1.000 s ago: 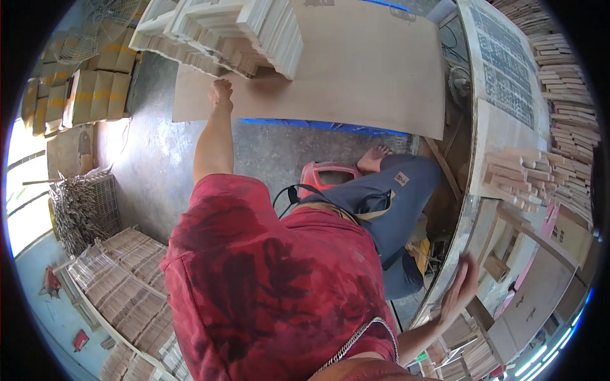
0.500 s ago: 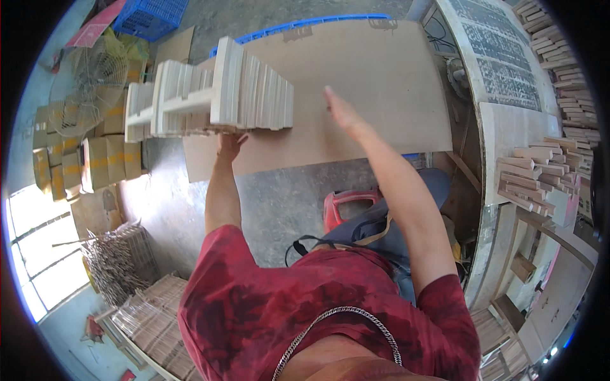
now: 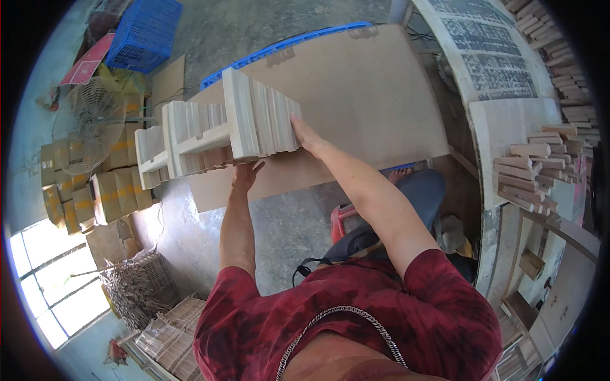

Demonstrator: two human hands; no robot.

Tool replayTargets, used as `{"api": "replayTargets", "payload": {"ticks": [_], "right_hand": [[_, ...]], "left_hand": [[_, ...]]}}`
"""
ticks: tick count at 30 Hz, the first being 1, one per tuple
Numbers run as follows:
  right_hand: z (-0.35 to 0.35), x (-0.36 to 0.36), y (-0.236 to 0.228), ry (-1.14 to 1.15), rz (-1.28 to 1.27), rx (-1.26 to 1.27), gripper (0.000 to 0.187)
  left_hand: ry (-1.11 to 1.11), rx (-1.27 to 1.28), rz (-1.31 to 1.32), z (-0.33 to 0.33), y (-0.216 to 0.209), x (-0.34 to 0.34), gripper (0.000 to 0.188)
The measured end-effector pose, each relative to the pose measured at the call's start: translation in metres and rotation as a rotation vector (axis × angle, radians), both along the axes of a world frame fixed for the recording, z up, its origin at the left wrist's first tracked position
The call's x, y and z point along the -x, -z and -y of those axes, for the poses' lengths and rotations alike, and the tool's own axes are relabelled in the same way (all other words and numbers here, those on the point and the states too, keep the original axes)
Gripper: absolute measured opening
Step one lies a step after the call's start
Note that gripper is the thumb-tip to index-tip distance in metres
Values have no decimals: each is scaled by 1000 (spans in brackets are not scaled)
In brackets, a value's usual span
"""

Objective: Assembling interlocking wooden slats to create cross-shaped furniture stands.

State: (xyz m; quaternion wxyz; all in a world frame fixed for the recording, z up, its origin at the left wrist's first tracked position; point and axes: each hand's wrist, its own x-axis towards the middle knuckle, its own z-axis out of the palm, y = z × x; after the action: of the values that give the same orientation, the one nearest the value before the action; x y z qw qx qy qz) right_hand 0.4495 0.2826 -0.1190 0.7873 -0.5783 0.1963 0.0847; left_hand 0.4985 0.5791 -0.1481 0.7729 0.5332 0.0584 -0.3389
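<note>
A row of pale wooden frames point(image 3: 254, 117), pressed face to face, stands on a large brown cardboard sheet point(image 3: 368, 82). Thick uprights and crosspieces form their near side. At the near lower edge of the row is my left hand point(image 3: 244, 176), fingers spread and partly hidden beneath the wood. My right hand point(image 3: 307, 136) lies flat along the right end of the row, fingers stretched out and touching the outermost piece.
A blue plastic edge point(image 3: 286, 43) shows behind the cardboard. Left are a fan point(image 3: 89, 124), taped cartons point(image 3: 117, 193) and a blue crate point(image 3: 145, 33). At right, cut wood pieces point(image 3: 530, 168) lie piled on a bench. A red stool point(image 3: 343, 219) is beside my legs.
My right hand has moved left from above the cardboard onto the right end of the frames. My left hand stays at their lower edge. The whole view has shifted slightly.
</note>
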Motion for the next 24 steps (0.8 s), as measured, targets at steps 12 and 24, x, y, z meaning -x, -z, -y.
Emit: {"api": "replayTargets", "payload": {"ticks": [12,24], "right_hand": [[188,114,-97,152,-219,-52,76],[329,212,-31,414,-213,-20,51]], "left_hand": [[23,23,-45,201,5,99,54],[133,-172,-156,359,-49,174,62]]}}
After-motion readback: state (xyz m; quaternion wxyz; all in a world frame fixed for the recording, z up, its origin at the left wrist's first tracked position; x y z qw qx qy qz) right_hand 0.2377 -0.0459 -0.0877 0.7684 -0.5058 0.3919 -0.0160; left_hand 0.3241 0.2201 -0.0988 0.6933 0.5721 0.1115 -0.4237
